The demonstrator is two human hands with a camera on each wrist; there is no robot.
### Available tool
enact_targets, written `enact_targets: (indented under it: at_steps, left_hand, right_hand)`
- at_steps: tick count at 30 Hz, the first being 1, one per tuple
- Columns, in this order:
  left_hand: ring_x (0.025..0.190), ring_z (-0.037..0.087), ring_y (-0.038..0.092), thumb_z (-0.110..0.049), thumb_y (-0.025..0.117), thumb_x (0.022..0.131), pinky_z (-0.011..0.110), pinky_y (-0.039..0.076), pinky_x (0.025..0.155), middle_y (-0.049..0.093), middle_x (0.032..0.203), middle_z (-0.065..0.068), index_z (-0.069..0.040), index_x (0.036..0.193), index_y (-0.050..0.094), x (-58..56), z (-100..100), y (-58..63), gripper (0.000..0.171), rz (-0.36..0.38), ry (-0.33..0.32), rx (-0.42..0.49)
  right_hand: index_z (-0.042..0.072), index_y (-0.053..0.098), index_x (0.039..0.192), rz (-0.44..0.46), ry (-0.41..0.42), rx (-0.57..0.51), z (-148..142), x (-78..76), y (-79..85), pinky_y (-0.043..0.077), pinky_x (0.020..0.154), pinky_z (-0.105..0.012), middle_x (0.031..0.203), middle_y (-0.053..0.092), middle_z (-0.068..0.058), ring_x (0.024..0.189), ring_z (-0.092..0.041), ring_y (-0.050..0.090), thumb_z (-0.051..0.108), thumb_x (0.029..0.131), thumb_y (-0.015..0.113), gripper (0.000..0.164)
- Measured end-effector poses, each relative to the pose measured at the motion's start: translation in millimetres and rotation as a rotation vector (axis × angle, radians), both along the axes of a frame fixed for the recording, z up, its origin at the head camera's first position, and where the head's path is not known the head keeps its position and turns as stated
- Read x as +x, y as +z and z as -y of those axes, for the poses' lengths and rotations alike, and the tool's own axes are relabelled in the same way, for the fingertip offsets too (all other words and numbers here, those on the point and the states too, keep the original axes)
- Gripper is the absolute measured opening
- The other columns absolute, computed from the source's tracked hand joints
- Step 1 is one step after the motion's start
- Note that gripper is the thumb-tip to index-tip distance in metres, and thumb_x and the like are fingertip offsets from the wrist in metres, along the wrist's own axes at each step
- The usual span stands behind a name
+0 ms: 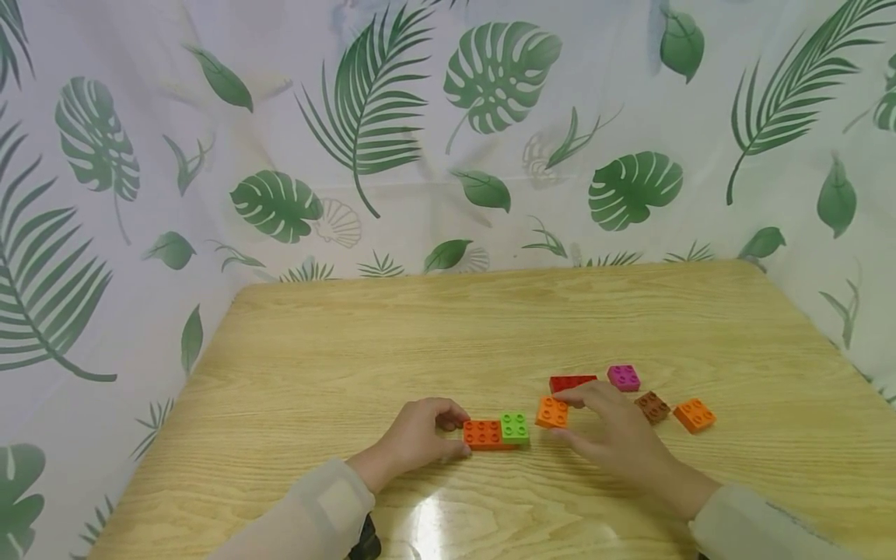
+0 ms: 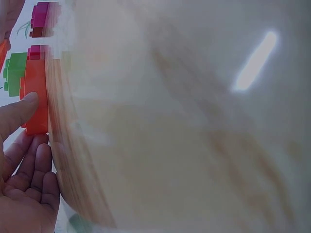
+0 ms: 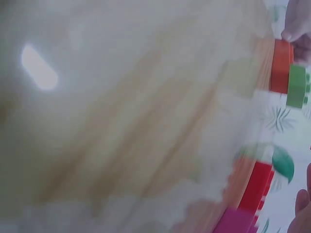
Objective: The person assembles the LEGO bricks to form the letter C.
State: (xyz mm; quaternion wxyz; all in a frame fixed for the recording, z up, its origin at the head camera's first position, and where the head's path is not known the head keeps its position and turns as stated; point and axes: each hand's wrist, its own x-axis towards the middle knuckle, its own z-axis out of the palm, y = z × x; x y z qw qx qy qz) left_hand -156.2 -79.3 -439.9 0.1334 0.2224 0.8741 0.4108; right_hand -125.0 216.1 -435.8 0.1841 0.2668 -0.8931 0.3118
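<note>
My left hand (image 1: 418, 434) grips the left end of a long red-orange building brick (image 1: 481, 435) on the table, thumb on the near side. On that brick's right end sits a lime green brick (image 1: 514, 428), overhanging it slightly; the left wrist view shows the green brick (image 2: 16, 73) on the studded side. To the right, my right hand (image 1: 623, 442) pinches a small orange brick (image 1: 552, 412) between thumb and fingers, a short gap from the green one. Just behind this orange brick lies a red brick (image 1: 572, 383), partly covered by the right hand.
Beyond the right hand lie a magenta brick (image 1: 624, 377), a brown brick (image 1: 652, 407) and a second orange brick (image 1: 694, 415). The wooden table (image 1: 336, 334) meets a leaf-printed cloth (image 1: 406, 225) at its back and sides. Something black (image 1: 365, 540) shows beneath the left sleeve.
</note>
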Motion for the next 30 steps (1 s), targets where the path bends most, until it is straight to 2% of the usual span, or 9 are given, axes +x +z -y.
enact_targets:
  at_steps: [6, 10, 17, 24, 30]
  left_hand:
    - [0.092, 0.015, 0.060, -0.021, 0.082, 0.076, 0.028, 0.049, 0.082, 0.065, 0.101, -0.003, -0.011, 0.105, 0.068, -0.2, 0.0, -0.5, 0.034, 0.004, 0.001, -0.002]
    - [0.092, 0.015, 0.060, -0.020, 0.082, 0.076, 0.028, 0.049, 0.082, 0.065, 0.101, -0.003, -0.010, 0.105, 0.068, 0.0, -0.5, 0.4, 0.034, 0.005, 0.003, 0.000]
    - [0.092, 0.015, 0.060, -0.019, 0.083, 0.076, 0.029, 0.049, 0.081, 0.065, 0.100, -0.003, -0.010, 0.104, 0.068, 0.1, -0.6, 1.5, 0.034, 0.002, 0.006, -0.002]
    - [0.091, 0.015, 0.061, -0.018, 0.082, 0.076, 0.027, 0.050, 0.081, 0.066, 0.099, -0.002, -0.009, 0.103, 0.068, -1.3, 0.3, 0.9, 0.032, -0.024, -0.017, -0.005]
    - [0.086, 0.010, 0.061, -0.019, 0.083, 0.075, 0.025, 0.050, 0.078, 0.066, 0.092, -0.004, -0.011, 0.097, 0.069, -2.2, 0.4, -0.9, 0.029, -0.048, -0.019, 0.003]
  right_hand:
    - [0.011, 0.066, 0.113, -0.014, 0.102, -0.041, 26.0, -6.6, 3.7, 0.051, 0.075, -0.034, 0.103, 0.060, 0.007, 0.092, -0.012, 0.055, 0.014, 0.073, 0.083, 0.043]
    - [0.012, 0.066, 0.113, 0.045, 0.140, -0.040, 41.5, -10.0, 6.2, 0.051, 0.079, -0.035, 0.104, 0.060, 0.008, 0.095, -0.011, 0.054, 0.018, 0.075, 0.082, 0.042]
    - [0.012, 0.067, 0.113, 0.106, 0.156, 0.040, 63.8, -14.2, 7.0, 0.049, 0.084, -0.037, 0.103, 0.062, 0.006, 0.097, -0.012, 0.054, 0.027, 0.078, 0.080, 0.040]
    - [0.014, 0.068, 0.113, 0.166, 0.168, 0.052, 77.9, -16.4, 7.0, 0.046, 0.088, -0.042, 0.103, 0.062, 0.006, 0.099, -0.015, 0.054, 0.027, 0.079, 0.079, 0.038]
    - [0.014, 0.068, 0.112, 0.177, 0.196, 0.071, 85.0, -18.5, 3.6, 0.047, 0.084, -0.037, 0.101, 0.061, 0.007, 0.095, -0.012, 0.053, 0.027, 0.080, 0.079, 0.036]
